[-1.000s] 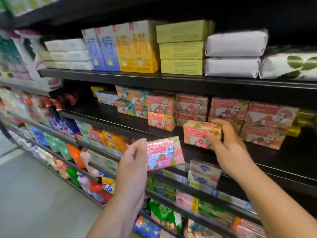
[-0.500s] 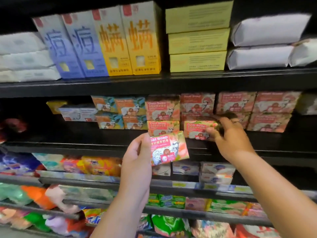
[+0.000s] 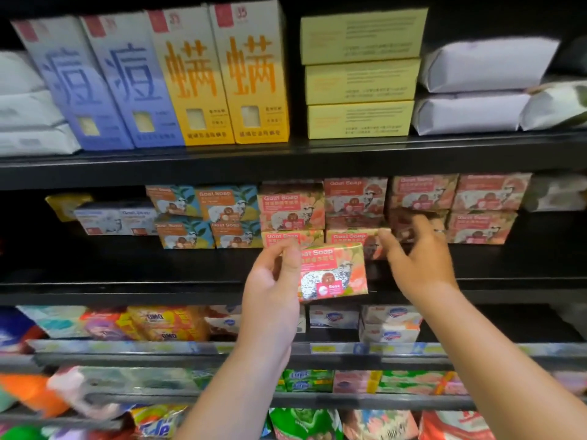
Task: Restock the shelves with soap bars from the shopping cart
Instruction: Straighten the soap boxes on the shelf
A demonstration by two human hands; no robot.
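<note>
My left hand (image 3: 273, 287) pinches a pink rose Goat Soap box (image 3: 335, 273) by its left end and holds it upright in front of the middle shelf (image 3: 143, 292). Just behind it, another pink Goat Soap box (image 3: 351, 239) sits on that shelf in the front row, beside a matching one (image 3: 292, 238). My right hand (image 3: 419, 252) hovers at that box's right end with loosely spread fingers. Its thumb tip is at the box's corner. More pink boxes (image 3: 489, 198) are stacked behind. The shopping cart is out of view.
Teal-and-orange Goat Soap boxes (image 3: 206, 217) and pale blue ones (image 3: 117, 219) fill the middle shelf's left part. Tall blue and yellow cartons (image 3: 197, 81), flat yellow boxes (image 3: 359, 77) and white wrapped packs (image 3: 482, 87) stand above. Lower shelves hold other soaps and detergent bags.
The view has closed in on the shelf. My right hand set its pink box down in the front row and loosened its fingers. My left hand raised its box nearer the shelf.
</note>
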